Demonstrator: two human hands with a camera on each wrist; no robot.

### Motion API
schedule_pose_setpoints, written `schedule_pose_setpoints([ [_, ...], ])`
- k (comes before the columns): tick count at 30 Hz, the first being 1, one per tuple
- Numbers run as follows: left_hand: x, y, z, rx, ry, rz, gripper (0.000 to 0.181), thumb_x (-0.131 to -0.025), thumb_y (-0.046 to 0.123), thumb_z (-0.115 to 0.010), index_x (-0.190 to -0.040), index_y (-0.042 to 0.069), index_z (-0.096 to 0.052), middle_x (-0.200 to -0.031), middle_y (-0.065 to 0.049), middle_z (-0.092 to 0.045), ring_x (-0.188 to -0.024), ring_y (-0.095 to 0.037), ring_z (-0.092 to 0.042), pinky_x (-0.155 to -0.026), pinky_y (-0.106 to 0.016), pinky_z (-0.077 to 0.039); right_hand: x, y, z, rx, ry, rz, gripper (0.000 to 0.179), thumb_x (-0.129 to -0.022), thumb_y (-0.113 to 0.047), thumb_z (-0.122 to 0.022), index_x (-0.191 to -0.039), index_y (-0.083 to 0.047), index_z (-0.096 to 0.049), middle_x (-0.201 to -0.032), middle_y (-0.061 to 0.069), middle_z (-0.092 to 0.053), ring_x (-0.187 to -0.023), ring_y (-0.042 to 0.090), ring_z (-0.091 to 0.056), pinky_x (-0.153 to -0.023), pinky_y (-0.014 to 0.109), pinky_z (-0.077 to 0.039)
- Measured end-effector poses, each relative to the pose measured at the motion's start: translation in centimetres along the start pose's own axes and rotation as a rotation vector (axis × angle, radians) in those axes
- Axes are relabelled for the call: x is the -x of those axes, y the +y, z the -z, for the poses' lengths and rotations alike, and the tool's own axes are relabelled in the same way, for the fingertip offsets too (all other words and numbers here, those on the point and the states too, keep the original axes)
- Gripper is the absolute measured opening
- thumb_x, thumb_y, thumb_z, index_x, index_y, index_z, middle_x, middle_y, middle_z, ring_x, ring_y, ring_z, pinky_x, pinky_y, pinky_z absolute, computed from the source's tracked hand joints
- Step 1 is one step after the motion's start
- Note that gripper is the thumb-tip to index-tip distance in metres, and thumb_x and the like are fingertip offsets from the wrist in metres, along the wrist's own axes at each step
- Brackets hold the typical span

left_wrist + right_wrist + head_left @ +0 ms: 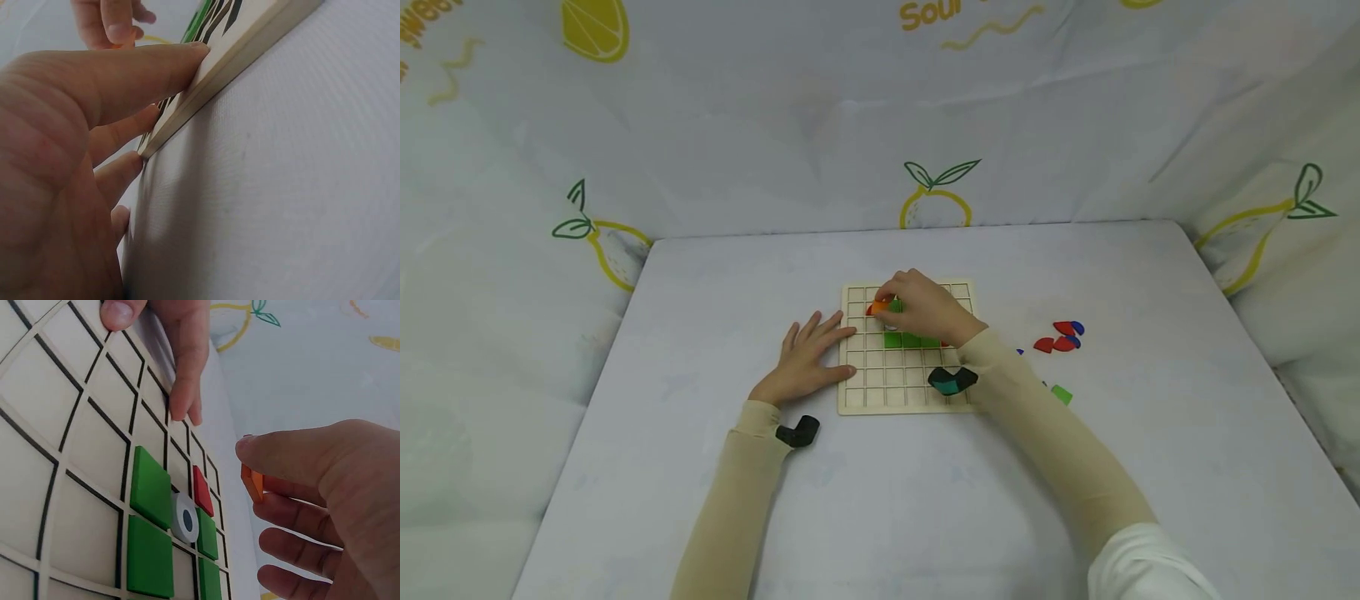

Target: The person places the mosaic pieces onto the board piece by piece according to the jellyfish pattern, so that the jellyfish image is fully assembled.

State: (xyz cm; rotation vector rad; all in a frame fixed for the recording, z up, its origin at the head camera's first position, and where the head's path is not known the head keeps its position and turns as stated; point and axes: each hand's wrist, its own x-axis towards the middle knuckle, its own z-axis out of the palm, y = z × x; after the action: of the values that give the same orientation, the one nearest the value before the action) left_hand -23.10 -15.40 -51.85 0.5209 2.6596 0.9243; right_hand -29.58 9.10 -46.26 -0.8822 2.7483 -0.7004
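A wooden grid board (872,392) lies on the table, with green square tiles (150,556), a red tile (202,490) and a white piece with a dark round spot (185,517) set in its squares. Over the board's far part, my right hand (928,307) pinches a small orange tile (253,482) between thumb and forefinger. In the right wrist view that tile is apart from the board. My left hand (805,362) lies with fingers spread at the board's left edge, thumb and fingertips touching it. The right forearm hides part of the board's right side.
Right of the board lie several loose red pieces (1063,343) with blue ones (1078,327) beside them. A green tile (1062,394) is nearer the front, close to the right sleeve (1060,450). Printed cloth walls (775,150) border the white table (865,508).
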Motion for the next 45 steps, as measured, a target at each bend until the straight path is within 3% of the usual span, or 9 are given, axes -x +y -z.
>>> schedule_pose_setpoints([
  [18,0.1,0.0,0.0,0.003,0.0,-0.01,0.068,-0.093,0.038,-0.071,-0.154,0.022,-0.045,-0.172,-0.001,-0.017,-0.161,-0.028,0.004,-0.126,-0.056,0.014,-0.7,-0.1,-2.5,0.134,-0.01,0.069,0.033,-0.095,-0.029,-0.071,-0.118,-0.007,-0.073,-0.114,0.007,-0.071,-0.103,0.026,-0.06,-0.093,0.039,-0.053],
  [31,0.1,0.0,0.1,-0.003,0.002,-0.007,0.067,-0.093,0.038,-0.07,-0.153,0.022,-0.046,-0.172,-0.001,-0.018,-0.161,-0.029,0.003,-0.126,-0.056,0.013,-0.7,-0.4,-2.7,0.196,-0.005,0.055,0.031,-0.093,-0.028,-0.074,-0.119,-0.01,-0.074,-0.112,0.006,-0.069,-0.099,0.025,-0.058,-0.091,0.038,-0.052],
  [45,0.1,0.2,0.1,-0.016,0.002,0.004,0.068,-0.093,0.038,-0.07,-0.154,0.021,-0.045,-0.172,-0.001,-0.017,-0.161,-0.029,0.003,-0.126,-0.055,0.013,-0.2,-0.4,-2.4,0.129,-0.032,0.021,0.032,-0.095,-0.024,-0.07,-0.124,-0.01,-0.07,-0.117,0.004,-0.069,-0.109,0.024,-0.057,-0.1,0.038,-0.049],
])
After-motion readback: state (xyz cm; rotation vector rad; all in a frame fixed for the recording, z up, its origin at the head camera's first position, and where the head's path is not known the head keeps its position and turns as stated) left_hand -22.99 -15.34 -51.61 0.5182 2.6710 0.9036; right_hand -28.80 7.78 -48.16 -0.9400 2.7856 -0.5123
